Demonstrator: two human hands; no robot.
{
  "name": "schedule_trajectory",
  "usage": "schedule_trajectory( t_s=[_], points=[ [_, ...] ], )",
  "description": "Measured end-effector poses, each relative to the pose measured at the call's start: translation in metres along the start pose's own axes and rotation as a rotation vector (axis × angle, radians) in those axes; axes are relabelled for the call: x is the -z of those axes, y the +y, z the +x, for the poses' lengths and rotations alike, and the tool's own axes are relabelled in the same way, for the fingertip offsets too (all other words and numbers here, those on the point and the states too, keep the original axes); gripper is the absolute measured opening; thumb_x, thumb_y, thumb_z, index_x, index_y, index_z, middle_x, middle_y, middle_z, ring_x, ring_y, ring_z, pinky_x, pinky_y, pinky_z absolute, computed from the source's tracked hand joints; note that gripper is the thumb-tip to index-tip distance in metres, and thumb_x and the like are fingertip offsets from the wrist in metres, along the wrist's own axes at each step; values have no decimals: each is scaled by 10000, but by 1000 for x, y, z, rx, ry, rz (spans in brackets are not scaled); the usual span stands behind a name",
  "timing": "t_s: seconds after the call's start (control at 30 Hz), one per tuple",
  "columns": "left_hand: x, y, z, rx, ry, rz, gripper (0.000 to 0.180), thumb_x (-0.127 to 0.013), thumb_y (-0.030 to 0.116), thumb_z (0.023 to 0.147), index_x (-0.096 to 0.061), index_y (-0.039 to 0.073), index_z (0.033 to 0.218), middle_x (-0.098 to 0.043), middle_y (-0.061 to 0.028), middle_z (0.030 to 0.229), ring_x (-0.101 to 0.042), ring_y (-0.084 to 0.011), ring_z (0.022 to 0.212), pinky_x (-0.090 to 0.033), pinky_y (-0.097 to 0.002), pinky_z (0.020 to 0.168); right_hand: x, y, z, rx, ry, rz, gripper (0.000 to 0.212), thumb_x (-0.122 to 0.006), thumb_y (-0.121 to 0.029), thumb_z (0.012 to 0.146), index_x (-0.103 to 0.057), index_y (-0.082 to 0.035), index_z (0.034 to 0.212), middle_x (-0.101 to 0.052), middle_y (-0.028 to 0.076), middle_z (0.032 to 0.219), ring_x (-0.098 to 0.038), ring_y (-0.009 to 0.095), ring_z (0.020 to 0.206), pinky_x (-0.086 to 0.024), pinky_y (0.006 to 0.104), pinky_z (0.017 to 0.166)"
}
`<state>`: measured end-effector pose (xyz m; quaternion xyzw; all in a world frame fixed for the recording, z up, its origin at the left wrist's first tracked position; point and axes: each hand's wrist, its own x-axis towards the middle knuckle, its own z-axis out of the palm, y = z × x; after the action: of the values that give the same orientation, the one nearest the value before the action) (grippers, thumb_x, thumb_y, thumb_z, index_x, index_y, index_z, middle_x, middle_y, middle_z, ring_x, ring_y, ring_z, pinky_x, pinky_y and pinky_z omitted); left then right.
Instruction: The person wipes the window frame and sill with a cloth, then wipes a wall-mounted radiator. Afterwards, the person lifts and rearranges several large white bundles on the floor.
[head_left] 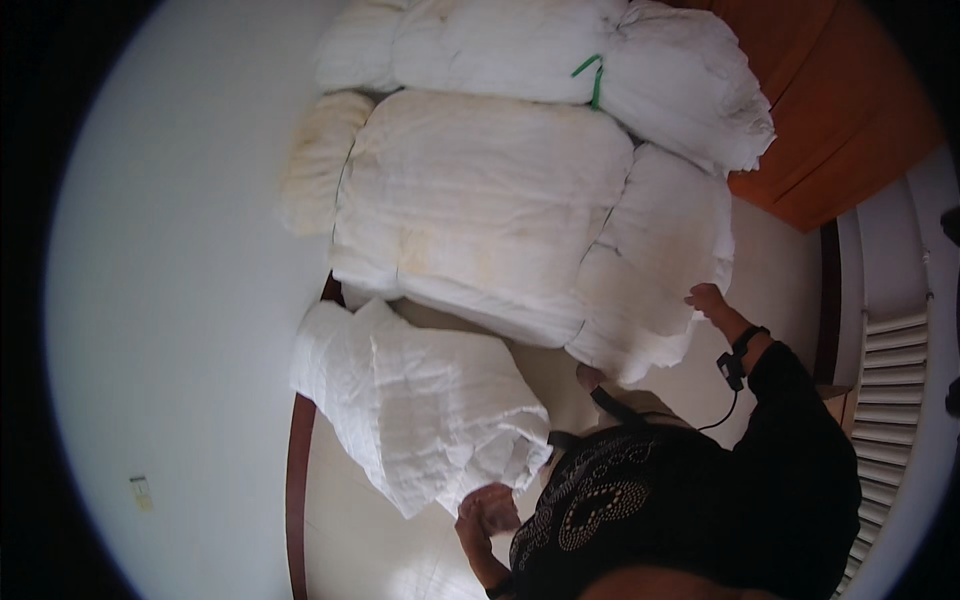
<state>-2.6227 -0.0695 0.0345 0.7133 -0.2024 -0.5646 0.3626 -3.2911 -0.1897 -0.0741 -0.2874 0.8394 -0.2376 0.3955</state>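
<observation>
A loose bundle of white cloth [425, 400] spreads at the lower left, its folds open at the near end. My left hand [488, 510] is closed at that near end, gripping the cloth. Part of its fingers is hard to make out. Beyond lies a large, yellow-stained bundle of white cloth [480, 195], tied with thin dark cords. My right hand [708, 299] is in front of its right side with the fingers curled in. Whether the fingers touch the bundle, or hold anything, is hidden.
Another tied white bundle [500, 45] with a green strip [597, 85] lies at the back. An orange-brown wooden cabinet [820, 110] stands at the far right, a white radiator [888, 420] along the right wall. A pale wall [180, 300] rises on the left.
</observation>
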Motion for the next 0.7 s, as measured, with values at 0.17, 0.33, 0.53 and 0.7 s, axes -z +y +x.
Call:
schedule_trajectory(
  t_s=[0.17, 0.33, 0.53, 0.7],
  points=[
    [-32, 24, -5, 19, -48, -133, 283, -640, 125, 845, -632, -65, 1054, -665, -115, 949, -638, -202, 839, -518, -293, 725, 26, -57, 55, 63, 36, -18, 319, -735, -244, 729, -649, 14, 895, -649, 111, 780, -608, 191, 628, -502, 347, 585],
    [-32, 33, -8, 35, 50, -106, 283, -645, 140, 855, -627, -61, 1054, -658, -124, 972, -641, -191, 846, -526, -293, 729, 44, -110, 86, 286, 117, 67, 285, -725, -255, 742, -650, -18, 881, -647, 94, 740, -599, 185, 616, -494, 345, 578],
    [-13, 36, -15, -93, 62, -94, 334, -611, 226, 881, -629, -55, 1060, -672, -118, 962, -646, -197, 816, -527, -314, 724, 8, -121, 62, 358, -4, -63, 304, -723, -250, 755, -661, -15, 938, -625, 67, 726, -577, 167, 601, -483, 329, 561],
    [8, 29, -37, -46, -181, -292, 375, -544, 248, 906, -611, -87, 1063, -684, -191, 948, -675, -259, 813, -553, -339, 733, -11, -122, 41, 140, -51, -8, 360, -741, -217, 745, -642, -47, 1046, -596, 20, 737, -530, 106, 596, -414, 265, 451]
  ],
)
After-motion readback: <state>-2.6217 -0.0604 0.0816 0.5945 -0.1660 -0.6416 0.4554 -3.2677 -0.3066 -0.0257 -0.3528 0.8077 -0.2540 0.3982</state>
